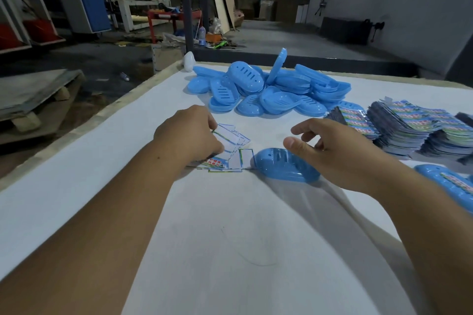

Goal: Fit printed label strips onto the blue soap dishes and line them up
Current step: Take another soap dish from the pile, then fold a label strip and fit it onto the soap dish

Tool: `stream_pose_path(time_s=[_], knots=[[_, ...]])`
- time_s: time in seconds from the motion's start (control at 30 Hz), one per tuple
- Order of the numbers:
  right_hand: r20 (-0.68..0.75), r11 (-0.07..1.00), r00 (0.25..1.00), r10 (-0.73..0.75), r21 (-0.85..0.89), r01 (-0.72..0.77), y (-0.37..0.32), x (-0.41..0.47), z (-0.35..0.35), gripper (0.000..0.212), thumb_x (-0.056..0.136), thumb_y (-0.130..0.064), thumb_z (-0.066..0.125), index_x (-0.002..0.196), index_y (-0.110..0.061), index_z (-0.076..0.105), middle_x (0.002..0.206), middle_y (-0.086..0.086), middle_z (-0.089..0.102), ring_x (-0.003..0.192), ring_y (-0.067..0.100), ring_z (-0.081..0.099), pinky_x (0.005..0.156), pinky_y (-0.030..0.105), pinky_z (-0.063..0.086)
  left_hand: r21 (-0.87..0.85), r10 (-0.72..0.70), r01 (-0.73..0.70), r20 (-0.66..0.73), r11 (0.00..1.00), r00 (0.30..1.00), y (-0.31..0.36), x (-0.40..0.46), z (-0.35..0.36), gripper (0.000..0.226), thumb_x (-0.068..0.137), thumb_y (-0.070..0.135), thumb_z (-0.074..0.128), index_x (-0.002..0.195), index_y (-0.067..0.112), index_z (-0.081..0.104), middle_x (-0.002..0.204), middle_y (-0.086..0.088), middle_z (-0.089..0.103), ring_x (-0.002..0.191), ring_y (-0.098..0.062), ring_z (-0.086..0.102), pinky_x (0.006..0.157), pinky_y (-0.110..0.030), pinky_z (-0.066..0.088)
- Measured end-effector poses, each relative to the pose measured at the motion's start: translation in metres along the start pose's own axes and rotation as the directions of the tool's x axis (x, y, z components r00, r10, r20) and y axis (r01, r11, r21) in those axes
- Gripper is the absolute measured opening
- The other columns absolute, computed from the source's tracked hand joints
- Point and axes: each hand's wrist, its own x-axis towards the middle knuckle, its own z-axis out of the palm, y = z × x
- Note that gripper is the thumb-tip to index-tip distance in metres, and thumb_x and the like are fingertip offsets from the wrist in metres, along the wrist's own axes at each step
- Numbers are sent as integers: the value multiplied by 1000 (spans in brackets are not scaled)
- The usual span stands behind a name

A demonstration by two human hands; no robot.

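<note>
The white table [230, 225] carries a heap of blue soap dishes [266, 89] at the far side and stacked label strips [409, 130] at right. One soap dish [279, 165] lies under the right hand [330, 151], whose grip is apart. The left hand [189, 135] pinches a few label strips [230, 139].

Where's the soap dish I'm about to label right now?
Head view, centre of the white table: the single soap dish lies under the right hand, just right of the label strips the left hand grips.
</note>
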Motion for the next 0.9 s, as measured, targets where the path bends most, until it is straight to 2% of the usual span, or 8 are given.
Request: stream_pose_path(time_s=[0.13, 0.33, 0.43, 0.5, 0.57, 0.63, 0.73, 0.9], knots=[[0, 1000, 1000, -16, -7, 16, -1, 0, 0, 68, 78, -79, 39, 127, -37, 59, 110, -16, 59, 93, 3, 57, 77, 30, 43, -52, -15, 8, -133, 999, 991, 1, 0, 0, 35, 78, 20, 75, 109, 31, 62, 103, 4, 67, 92, -19, 61, 71, -32, 50], [-7, 1000, 1000, -29, -9, 29, -3, -1, 0, 60, 85, -74, 44, 127, -35, 60, 110, -16, 60, 92, 2, 58, 76, 28, 43, 39, 9, 0, -214, 999, 977, 2, 0, 0, 14, 89, 33, 68, 102, 28, 70, 94, 3, 68, 84, -21, 61, 65, -31, 43], [-66, 999, 997, -32, 41, 34, -6, -1, 0, 49, 87, -66, 51, 121, -34, 63, 101, -21, 61, 87, -2, 58, 71, 22, 44, -271, 60, -128, -248, 954, 967, 8, 0, -1, 12, 90, 38, 70, 92, 26, 70, 82, 6, 68, 79, -15, 63, 67, -26, 46], [-110, 989, 994, -12, 146, 28, -8, 0, 2, 38, 88, -58, 60, 117, -34, 64, 93, -21, 65, 81, -1, 62, 72, 20, 47, -546, 92, -199, -218, 814, 972, 16, -3, 0, 14, 87, 35, 76, 89, 23, 70, 75, 6, 71, 70, -7, 65, 65, -19, 48], [-107, 942, 994, 23, 335, 14, -11, 1, 3, 34, 88, -49, 70, 116, -32, 64, 85, -17, 72, 78, -1, 67, 73, 25, 55, -683, 111, -212, -190, 699, 976, 23, -8, 3, 17, 85, 33, 79, 91, 19, 71, 74, 2, 74, 62, -3, 64, 61, -11, 49], [-65, 866, 996, 61, 499, -20, -13, 2, 2, 36, 86, -40, 78, 118, -30, 64, 82, -18, 76, 71, -1, 69, 68, 28, 59, -740, 134, -221, -176, 635, 975, 29, -12, 8, 20, 86, 30, 79, 95, 13, 73, 74, 1, 75, 60, -2, 63, 60, -11, 49], [-47, 834, 996, 82, 550, -43, -12, 4, 2, 36, 83, -30, 84, 114, -31, 65, 76, -14, 77, 55, -1, 64, 51, 19, 52, -773, 162, -211, -142, 598, 977, 35, -16, 14, 17, 87, 30, 78, 95, 15, 74, 68, 7, 74, 60, 0, 64, 59, -13, 50], [-87, 798, 985, 149, 599, -68, -8, 6, -2, 34, 82, -21, 83, 111, -28, 65, 74, -11, 77, 59, 0, 67, 61, 28, 56, -754, 199, -178, -64, 632, 978, 34, -16, 17, 16, 90, 32, 72, 82, 19, 77, 73, 12, 75, 60, 1, 64, 53, -10, 45]])
